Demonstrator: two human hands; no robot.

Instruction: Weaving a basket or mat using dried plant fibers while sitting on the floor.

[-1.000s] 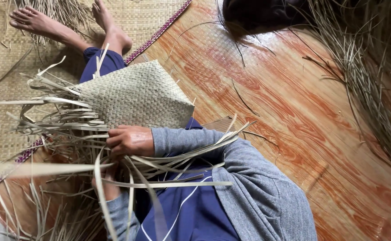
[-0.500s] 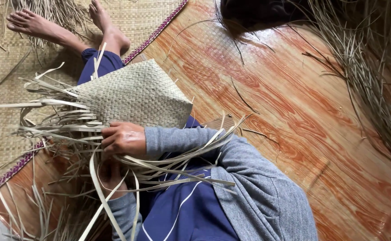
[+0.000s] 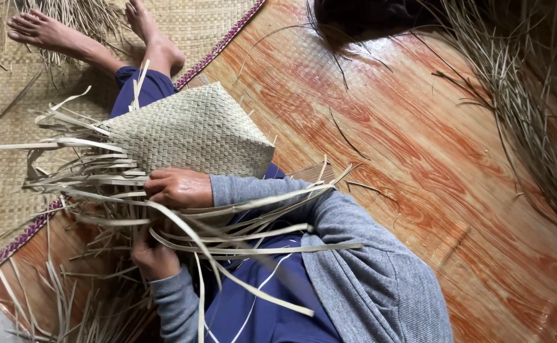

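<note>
free: wood-grain floor (image 3: pixel 418 165) right | blocked: loose strips (image 3: pixel 100 178) left, dry stalks (image 3: pixel 520 108) far right

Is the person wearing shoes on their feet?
No, both feet are bare, resting on the woven floor mat beyond the half-woven piece.

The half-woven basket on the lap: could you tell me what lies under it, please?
Under the woven basket show blue trousers and, beyond, bare feet on the straw mat. The right hand presses its loose strips; the left hand grips below. The lap itself is covered.
</note>
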